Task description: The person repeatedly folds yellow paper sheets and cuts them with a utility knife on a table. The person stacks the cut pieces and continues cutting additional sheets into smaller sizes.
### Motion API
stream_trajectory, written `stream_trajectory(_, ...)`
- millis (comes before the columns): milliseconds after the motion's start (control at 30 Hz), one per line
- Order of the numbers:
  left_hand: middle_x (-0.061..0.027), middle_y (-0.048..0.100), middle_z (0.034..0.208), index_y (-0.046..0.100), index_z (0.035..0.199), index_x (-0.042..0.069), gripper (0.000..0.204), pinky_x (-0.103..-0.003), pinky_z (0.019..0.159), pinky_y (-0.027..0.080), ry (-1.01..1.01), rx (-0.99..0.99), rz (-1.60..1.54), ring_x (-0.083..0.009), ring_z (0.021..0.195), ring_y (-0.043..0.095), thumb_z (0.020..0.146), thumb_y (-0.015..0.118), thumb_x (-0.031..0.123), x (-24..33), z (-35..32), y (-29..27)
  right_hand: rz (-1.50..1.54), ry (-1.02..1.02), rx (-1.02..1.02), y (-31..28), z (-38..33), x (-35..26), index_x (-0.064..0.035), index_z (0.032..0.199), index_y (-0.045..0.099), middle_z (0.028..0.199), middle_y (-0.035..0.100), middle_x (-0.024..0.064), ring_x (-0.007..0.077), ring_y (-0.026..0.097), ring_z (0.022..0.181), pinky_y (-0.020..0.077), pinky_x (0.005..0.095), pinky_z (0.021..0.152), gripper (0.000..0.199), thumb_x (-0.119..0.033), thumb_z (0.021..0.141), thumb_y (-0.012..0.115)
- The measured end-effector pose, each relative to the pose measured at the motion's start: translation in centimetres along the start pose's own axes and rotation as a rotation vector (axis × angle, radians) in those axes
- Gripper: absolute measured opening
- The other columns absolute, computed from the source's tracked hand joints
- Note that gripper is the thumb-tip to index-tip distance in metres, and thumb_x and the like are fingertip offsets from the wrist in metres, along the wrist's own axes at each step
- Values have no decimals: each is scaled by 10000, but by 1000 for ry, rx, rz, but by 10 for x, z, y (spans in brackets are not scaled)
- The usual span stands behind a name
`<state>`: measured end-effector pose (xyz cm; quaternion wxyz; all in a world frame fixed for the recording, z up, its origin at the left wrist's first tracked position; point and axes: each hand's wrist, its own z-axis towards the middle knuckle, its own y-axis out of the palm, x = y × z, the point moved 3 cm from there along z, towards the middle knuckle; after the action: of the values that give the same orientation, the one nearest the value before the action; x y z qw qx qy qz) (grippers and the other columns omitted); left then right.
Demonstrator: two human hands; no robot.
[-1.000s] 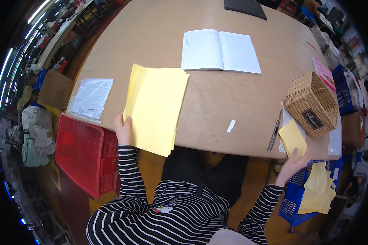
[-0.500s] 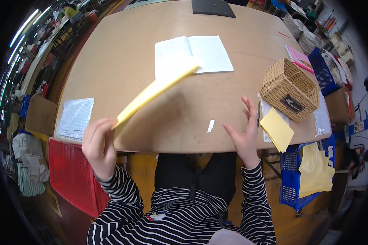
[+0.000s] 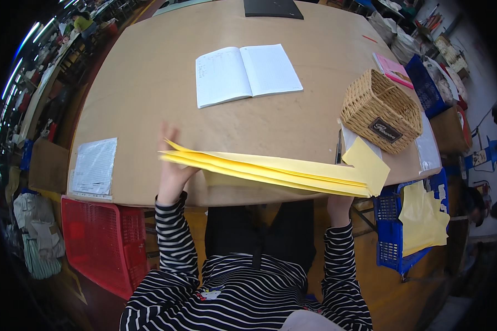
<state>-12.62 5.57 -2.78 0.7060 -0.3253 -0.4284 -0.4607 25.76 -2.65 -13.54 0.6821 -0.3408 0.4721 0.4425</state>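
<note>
A long, thin bundle of yellow sheets (image 3: 270, 170) spans the space between my hands, above the near edge of the table. Its layers fan apart slightly at the left end. My left hand (image 3: 174, 177) is against that end, its blurred fingers stretched up past the far side and the sheets crossing in front of the palm. Beneath the right end is my right hand (image 3: 339, 205); the bundle hides its fingers, so their grip does not show. A separate yellow piece (image 3: 370, 160) lies on the table behind the right end, partly covered.
An open notebook (image 3: 248, 74) lies mid-table. At right stand a wicker basket (image 3: 364, 105) and a pink booklet (image 3: 393, 70). A plastic-covered sheet (image 3: 95, 165) is at left. Below the edge are a red crate (image 3: 94, 237) and a blue crate (image 3: 389, 231) with yellow material (image 3: 422, 220).
The yellow bundle has swung from slanting away to lying crosswise before me. My left hand has turned and spread its fingers; my right hand has moved down under the bundle's right end.
</note>
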Motion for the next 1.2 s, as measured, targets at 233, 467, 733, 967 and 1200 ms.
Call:
stream_trajectory(233,-95,662,1125,577,1228,-47,291,-299,912,493,-206,-206,-352,-169,1021,630,942,523,-43,-56,-19,33,131,92,191,-30,-9,42,11,1390,455,1371,522,144,250,525,1232,430,371,1055,419,-220,1045,511)
stream_trajectory(467,-86,618,1183,506,1290,-41,304,-295,996,423,-192,-200,-314,-164,1102,567,992,508,19,-83,-36,55,84,106,160,28,-2,3,38,1455,365,1385,510,133,209,485,1267,349,333,1099,484,-87,1018,533)
stream_trajectory(733,-59,641,1117,558,1243,-45,297,-270,909,445,-124,-196,-297,-120,1013,564,1040,529,169,-59,-38,51,120,91,134,31,4,-44,54,1278,511,1253,587,118,141,537,1140,401,299,1001,297,-103,1027,527)
stream_trajectory(967,-105,679,1115,570,1239,-88,309,-282,888,493,-532,-415,-239,-137,989,619,1023,527,128,-80,-27,44,28,394,62,18,15,-31,67,1188,583,952,712,83,93,646,838,506,229,756,269,-83,969,625)
stream_trajectory(1200,-62,684,1023,600,1175,-79,276,-274,819,486,-481,-354,-166,-117,902,600,1021,524,136,-96,-47,38,98,459,-14,25,3,-24,35,1156,540,1077,670,112,127,644,961,501,253,840,200,-22,965,555)
